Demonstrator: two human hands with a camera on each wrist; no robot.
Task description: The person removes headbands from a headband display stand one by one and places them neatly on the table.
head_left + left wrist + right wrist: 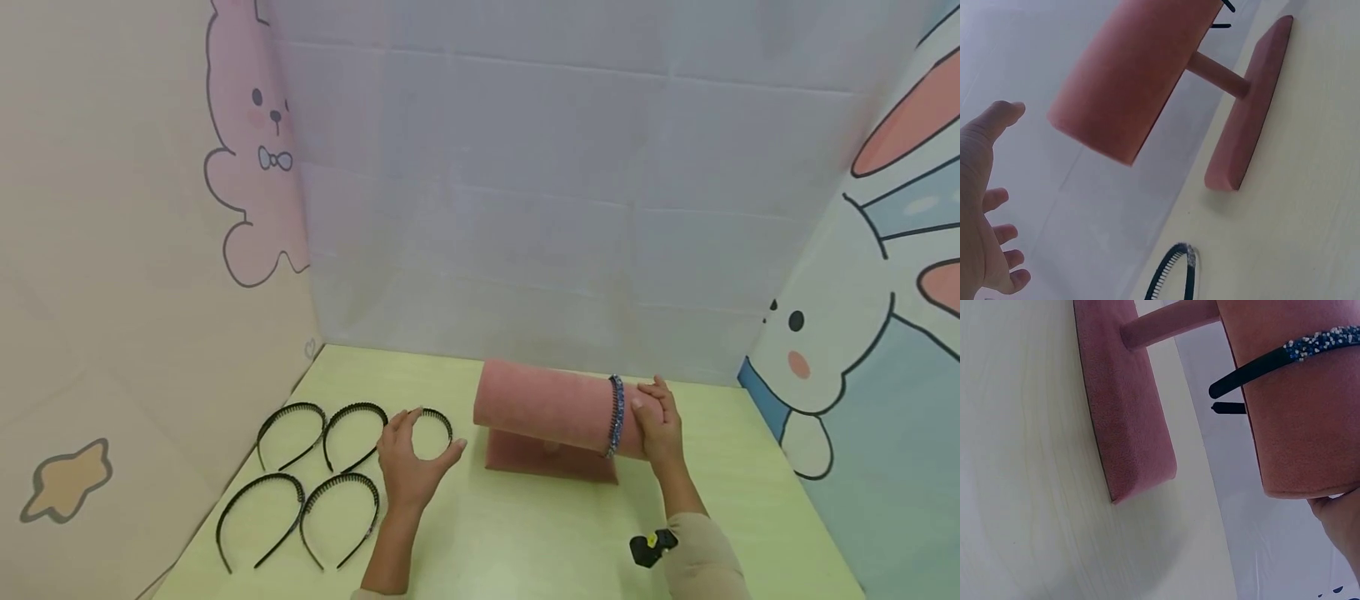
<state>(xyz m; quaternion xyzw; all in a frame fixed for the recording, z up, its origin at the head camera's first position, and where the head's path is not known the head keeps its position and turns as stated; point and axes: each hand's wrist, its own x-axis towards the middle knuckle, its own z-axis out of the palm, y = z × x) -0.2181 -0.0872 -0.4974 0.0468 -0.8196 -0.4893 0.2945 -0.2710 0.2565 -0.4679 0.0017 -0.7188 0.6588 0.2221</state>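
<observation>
A pink velvety headband stand (543,404), a padded roll on a flat base (1119,400), stands near the middle of the table. Round the roll's right part sits a headband with blue beads (617,417); its dark ends (1225,387) poke out below the roll in the right wrist view. My right hand (662,429) grips the roll's right end, thumb in front. To the left of the stand my left hand (416,467) is held with thumb and fingers spread, nothing between them. Behind it lies a black toothed headband (447,421), partly hidden.
Several more black headbands, among them one at the front left (273,477), lie in two rows on the pale yellow table (517,542). White cloth (540,250) hangs behind, with printed cartoon walls at both sides. A small black device (652,547) is at the right wrist.
</observation>
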